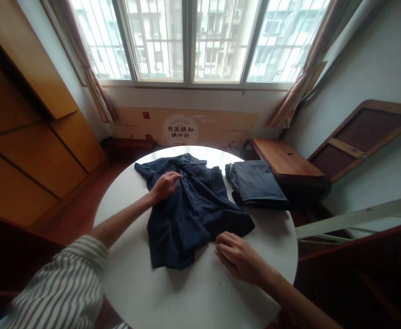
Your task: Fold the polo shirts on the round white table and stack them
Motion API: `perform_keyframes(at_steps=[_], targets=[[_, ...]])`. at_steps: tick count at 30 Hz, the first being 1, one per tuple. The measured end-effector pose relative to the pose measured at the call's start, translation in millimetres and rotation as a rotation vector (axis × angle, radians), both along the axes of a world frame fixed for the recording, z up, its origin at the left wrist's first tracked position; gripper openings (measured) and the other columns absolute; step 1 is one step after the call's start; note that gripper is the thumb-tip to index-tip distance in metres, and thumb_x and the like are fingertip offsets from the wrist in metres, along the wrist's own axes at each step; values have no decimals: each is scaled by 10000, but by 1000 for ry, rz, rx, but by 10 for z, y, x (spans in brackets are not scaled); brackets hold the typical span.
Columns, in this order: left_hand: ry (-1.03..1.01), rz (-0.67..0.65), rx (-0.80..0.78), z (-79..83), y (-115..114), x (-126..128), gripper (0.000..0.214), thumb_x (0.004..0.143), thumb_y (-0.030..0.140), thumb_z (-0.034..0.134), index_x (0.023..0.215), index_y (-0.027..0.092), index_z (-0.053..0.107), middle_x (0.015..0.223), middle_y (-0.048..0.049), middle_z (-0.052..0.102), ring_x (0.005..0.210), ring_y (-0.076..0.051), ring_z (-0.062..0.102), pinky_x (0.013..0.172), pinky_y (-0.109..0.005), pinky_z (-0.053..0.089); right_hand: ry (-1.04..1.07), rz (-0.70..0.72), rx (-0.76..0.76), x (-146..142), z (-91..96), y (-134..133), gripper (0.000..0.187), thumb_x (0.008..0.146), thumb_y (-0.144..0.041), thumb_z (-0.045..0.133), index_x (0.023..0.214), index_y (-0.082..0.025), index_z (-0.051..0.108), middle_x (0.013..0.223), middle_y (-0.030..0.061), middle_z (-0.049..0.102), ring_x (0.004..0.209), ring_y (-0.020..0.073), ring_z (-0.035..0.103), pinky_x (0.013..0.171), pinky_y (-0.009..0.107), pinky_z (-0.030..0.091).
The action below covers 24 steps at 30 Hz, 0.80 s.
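Observation:
A dark navy shirt lies spread and rumpled on a round white table. My left hand rests on the shirt near its upper left part, fingers bent and pinching the cloth. My right hand lies on the table at the shirt's lower right hem, fingers curled under and touching the fabric edge. A folded dark garment sits on the table to the right of the shirt, away from both hands.
A wooden bench stands behind the table at the right, beside a leaning wooden panel. Orange wooden cabinets line the left wall. A barred window with curtains is at the back.

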<state>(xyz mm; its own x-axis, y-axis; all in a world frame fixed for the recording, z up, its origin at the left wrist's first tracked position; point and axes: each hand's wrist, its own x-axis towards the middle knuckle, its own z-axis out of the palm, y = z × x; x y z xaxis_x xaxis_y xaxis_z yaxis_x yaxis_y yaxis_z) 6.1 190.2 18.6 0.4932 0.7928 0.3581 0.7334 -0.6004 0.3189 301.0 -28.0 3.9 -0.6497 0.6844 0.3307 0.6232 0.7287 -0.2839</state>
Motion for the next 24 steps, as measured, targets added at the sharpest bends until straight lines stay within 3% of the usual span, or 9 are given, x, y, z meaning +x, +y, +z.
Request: perform_keyframes(at_steps=[1,4,6,8,11,14,18,21,24], targets=[[-8,-112,40,29,-324,-30,286,986,189,446,1188,174,648,1201,-91,686,1100,-174,621,1009,-359,474,18,-3,-4,10,-27,12,196,985,-173,447,887,-174,618,1025,104,646,968,211,597,850,344,492],[10,-679,273,44,-1336,-75,301,944,247,518,1215,176,627,971,-82,731,838,-185,668,843,-368,540,-7,-38,-22,-7,-101,85,198,969,-229,510,1128,-166,609,1257,147,601,1206,271,545,1045,438,438],[82,-687,266,-4,-1834,-68,363,937,297,555,1265,147,601,1031,-116,731,905,-218,675,849,-382,550,-60,-75,-41,-50,-142,167,356,953,-305,564,1271,-147,549,1303,175,580,1251,303,525,1085,488,410],[181,-518,237,-87,-2063,-61,474,929,331,572,1342,100,552,1251,-192,662,1138,-308,624,943,-461,530,-96,-109,-31,-103,-161,282,470,930,-358,603,1328,-126,513,1292,197,586,1246,333,528,1087,530,398],[253,-313,192,-213,-1984,-107,447,908,160,501,1346,87,555,1380,-209,583,1295,-350,529,1032,-541,477,-137,-172,11,-171,-125,506,489,918,-319,600,1343,-96,504,1228,213,624,1184,355,559,1058,567,398],[63,-229,97,-193,-1745,-213,493,843,15,402,1258,172,617,1231,-118,692,1187,-253,624,1031,-468,504,-187,-240,17,-185,-24,728,383,922,-172,509,1293,-84,545,1146,195,660,1090,315,602,1014,516,428],[-322,-1,-57,174,-1580,-381,384,855,96,394,1112,224,649,858,-29,727,773,-187,701,737,-336,597,-166,-217,-32,-101,151,881,286,842,-34,453,1017,-113,665,1016,161,684,1009,280,629,920,425,488],[-456,123,-96,518,-1510,-533,270,919,235,407,1036,222,650,716,-2,668,612,-166,639,569,-283,547,133,-177,-74,2,345,832,301,914,-101,407,1067,-159,659,1017,115,703,953,239,660,855,367,526],[-568,241,-79,717,-1416,-739,248,937,380,460,978,219,645,710,-6,648,597,-160,610,509,-254,506,337,-170,-86,127,628,651,302,995,-243,375,1123,-185,642,908,68,696,793,197,657,737,318,535]])
